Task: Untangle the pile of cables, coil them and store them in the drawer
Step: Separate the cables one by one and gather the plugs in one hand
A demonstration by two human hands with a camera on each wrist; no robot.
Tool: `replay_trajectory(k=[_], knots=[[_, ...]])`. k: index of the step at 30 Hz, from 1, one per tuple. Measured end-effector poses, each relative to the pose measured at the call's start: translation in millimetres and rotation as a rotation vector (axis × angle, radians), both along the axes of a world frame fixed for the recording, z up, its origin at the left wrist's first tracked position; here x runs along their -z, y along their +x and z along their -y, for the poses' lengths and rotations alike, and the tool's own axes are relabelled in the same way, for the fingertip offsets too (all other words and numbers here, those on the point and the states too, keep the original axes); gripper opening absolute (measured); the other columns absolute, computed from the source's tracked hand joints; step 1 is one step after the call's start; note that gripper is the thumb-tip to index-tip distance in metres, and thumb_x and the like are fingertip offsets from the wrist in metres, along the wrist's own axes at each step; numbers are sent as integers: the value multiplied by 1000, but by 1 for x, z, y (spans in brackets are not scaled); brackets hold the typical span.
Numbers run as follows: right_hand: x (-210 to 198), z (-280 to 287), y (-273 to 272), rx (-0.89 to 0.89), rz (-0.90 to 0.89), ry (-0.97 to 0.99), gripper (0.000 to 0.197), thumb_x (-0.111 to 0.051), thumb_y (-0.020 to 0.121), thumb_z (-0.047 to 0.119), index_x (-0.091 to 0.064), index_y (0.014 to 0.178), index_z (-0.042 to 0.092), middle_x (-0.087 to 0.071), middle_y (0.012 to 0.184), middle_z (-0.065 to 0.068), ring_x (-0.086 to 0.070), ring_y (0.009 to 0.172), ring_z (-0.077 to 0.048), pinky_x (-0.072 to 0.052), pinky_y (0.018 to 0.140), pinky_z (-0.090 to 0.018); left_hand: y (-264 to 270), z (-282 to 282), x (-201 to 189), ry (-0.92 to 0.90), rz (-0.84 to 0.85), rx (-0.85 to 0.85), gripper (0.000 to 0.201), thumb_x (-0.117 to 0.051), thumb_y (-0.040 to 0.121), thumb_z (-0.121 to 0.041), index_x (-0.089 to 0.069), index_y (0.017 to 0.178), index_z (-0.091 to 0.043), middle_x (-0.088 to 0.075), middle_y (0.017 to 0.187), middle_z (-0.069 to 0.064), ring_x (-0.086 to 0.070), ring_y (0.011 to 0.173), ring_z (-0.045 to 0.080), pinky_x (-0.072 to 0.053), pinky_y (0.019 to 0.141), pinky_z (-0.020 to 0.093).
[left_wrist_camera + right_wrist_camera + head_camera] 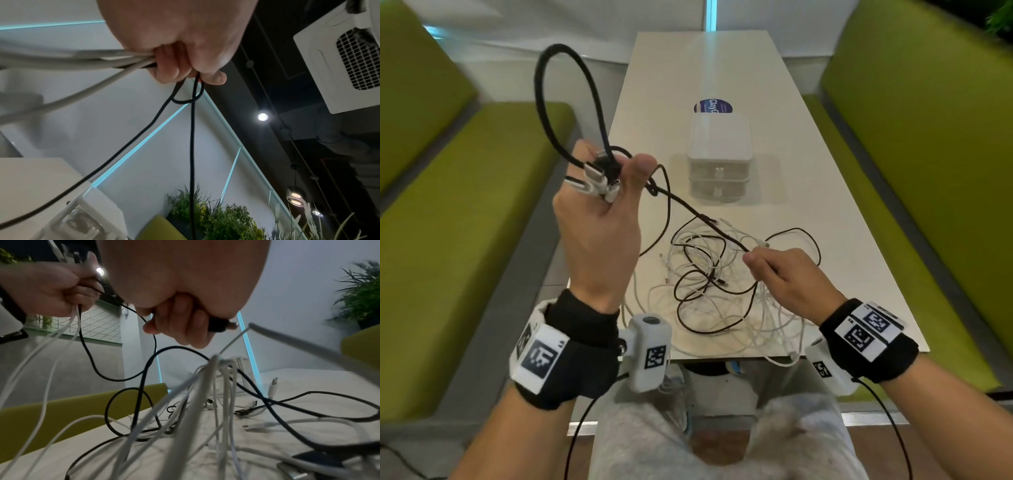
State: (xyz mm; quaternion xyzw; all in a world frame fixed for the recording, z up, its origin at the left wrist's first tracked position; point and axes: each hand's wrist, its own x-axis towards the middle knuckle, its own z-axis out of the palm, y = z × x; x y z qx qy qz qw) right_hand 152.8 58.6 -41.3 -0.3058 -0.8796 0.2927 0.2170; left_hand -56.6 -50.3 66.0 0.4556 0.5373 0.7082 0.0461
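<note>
A tangled pile of white and black cables [722, 284] lies on the near end of the white table [825, 178]. My left hand [606, 185] is raised above the table's left edge. It grips a bunch of white cable ends [592, 181] and a black cable whose big loop [571, 102] stands above it. In the left wrist view that hand [185, 68] holds white cables [82, 60] and a black cable [192, 129]. A black cable [695, 214] with a knot runs taut down to my right hand [756, 263], which pinches it. The right wrist view shows the right hand [185, 327] gripping a black plug [220, 325].
A small white drawer unit [718, 161] stands mid-table with its drawers closed, and a round blue sticker [714, 107] lies behind it. Green benches [465, 222] [914, 137] flank the table. Some white cables hang over the near edge [784, 359].
</note>
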Motion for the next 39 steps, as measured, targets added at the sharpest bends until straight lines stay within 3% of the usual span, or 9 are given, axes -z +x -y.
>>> replay_trajectory(k=[7, 11, 16, 19, 21, 24, 29, 33, 39], knots=[[-7, 18, -5, -131, 20, -424, 55, -36, 101, 50, -63, 72, 12, -54, 47, 1, -50, 45, -14, -43, 56, -32, 33, 11, 0, -100, -153, 154, 23, -64, 86, -43, -46, 82, -31, -69, 76, -10, -69, 74, 6, -56, 66, 35], [-6, 37, -13, -262, 24, -618, 47, -44, 101, 42, -68, 84, 5, -69, 64, -13, -60, 55, -22, -49, 58, -34, 50, 20, 6, -273, -226, 247, 23, -67, 82, -41, -48, 78, -28, -70, 75, -10, -66, 68, 7, -52, 61, 37], [-6, 57, -15, -356, 181, -614, 37, -53, 97, 42, -74, 94, 11, -75, 83, -5, -69, 78, -28, -56, 77, -44, 57, 37, 15, -469, -154, 426, 33, -72, 76, -48, -53, 75, -21, -71, 79, -10, -65, 69, 7, -52, 65, 28], [-5, 67, -12, -453, 360, -575, 23, -62, 93, 34, -74, 102, 16, -75, 92, 4, -69, 84, -16, -56, 84, -42, 56, 49, 17, -537, -186, 519, 26, -74, 77, -40, -58, 75, -21, -70, 76, -13, -62, 67, 5, -48, 62, 23], [-7, 72, -9, -514, 510, -523, 24, -61, 93, 19, -69, 116, 15, -69, 106, 4, -66, 96, -7, -52, 92, -29, 54, 56, 15, -598, -205, 582, 22, -79, 75, -35, -58, 73, -31, -70, 76, -10, -64, 69, 9, -50, 65, 31], [-8, 76, -3, -521, 694, -351, 37, -52, 94, 8, -60, 129, 18, -65, 121, 2, -60, 107, -7, -43, 84, -6, 51, 69, 9, -650, -246, 673, 24, -85, 68, -23, -65, 80, -24, -62, 63, -24, -57, 61, -5, -40, 61, 9], [-1, 66, 8, -453, 936, -250, 31, -50, 89, 12, -72, 107, 25, -71, 104, 10, -62, 92, -10, -52, 86, -26, 41, 78, -3, -673, -212, 735, 33, -66, 76, -31, -72, 104, -15, -59, 58, -26, -52, 59, -10, -37, 65, 5], [-11, 56, 18, -339, 880, -231, 23, -50, 94, 16, -70, 103, 24, -61, 85, 16, -59, 80, -8, -49, 81, -24, 41, 80, -7, -687, -238, 775, 45, -61, 79, -30, -57, 125, -31, -62, 61, -29, -55, 66, -13, -40, 74, 3], [-28, 46, 21, -265, 623, -116, 16, -52, 93, 24, -65, 95, 32, -71, 83, 9, -57, 69, 3, -46, 71, -19, 44, 77, 0, -564, -26, 820, 29, -65, 86, -19, -68, 113, -31, -61, 62, -16, -34, 56, 7, -31, 56, 16]])
